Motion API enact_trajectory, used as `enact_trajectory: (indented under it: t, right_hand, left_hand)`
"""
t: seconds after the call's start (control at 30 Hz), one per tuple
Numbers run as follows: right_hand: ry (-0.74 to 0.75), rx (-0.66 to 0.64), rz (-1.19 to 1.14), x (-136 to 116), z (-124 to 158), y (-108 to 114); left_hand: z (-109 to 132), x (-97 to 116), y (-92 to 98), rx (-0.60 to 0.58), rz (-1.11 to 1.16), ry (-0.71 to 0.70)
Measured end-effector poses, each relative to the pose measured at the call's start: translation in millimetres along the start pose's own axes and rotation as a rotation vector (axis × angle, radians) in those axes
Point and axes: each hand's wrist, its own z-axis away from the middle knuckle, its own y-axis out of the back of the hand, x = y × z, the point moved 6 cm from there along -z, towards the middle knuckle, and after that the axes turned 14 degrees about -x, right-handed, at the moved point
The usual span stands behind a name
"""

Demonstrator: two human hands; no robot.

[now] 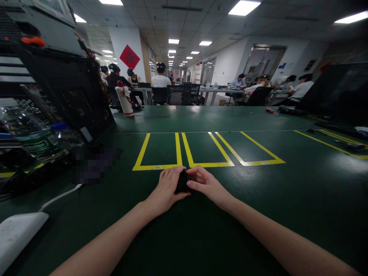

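A small black object, too dark to name, sits low over the green table in front of me. My left hand is wrapped round its left side, fingers over the top and thumb along the near edge. From the right, my right hand meets the object with thumb and bent fingers at its right side. Part of the object is hidden behind my left fingers. Just beyond both hands, yellow tape marks several open-ended boxes on the tabletop.
At left stand an open computer case, a water bottle and a white power strip with a cable. A white-and-red bottle-shaped object stands near the far edge. Tools lie at right. People sit at desks beyond.
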Motion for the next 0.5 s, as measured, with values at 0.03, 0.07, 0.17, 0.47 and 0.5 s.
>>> enact_trajectory:
  t: [0.03,0.07,0.17,0.47,0.5]
  right_hand:
    - [-0.01,0.011,0.011,1.3,-0.2,0.8]
    - [-0.019,0.017,0.018,2.6,-0.4,1.5]
    - [-0.01,-0.011,0.017,3.2,-1.2,2.1]
    - [0.015,-0.032,-0.033,-1.1,-0.9,-0.2]
    - [0.006,-0.021,-0.023,-0.7,-0.7,0.1]
  left_hand:
    - [0.1,-0.1,-0.1,0.0,0.0,0.0]
    - [0.2,-0.2,-0.2,-0.001,-0.001,0.001]
    - [0.2,-0.3,-0.7,-0.001,-0.005,0.001]
    - [-0.3,1.8,-0.2,0.016,-0.025,-0.022]
    - [-0.1,1.7,0.1,0.02,-0.023,-0.022]
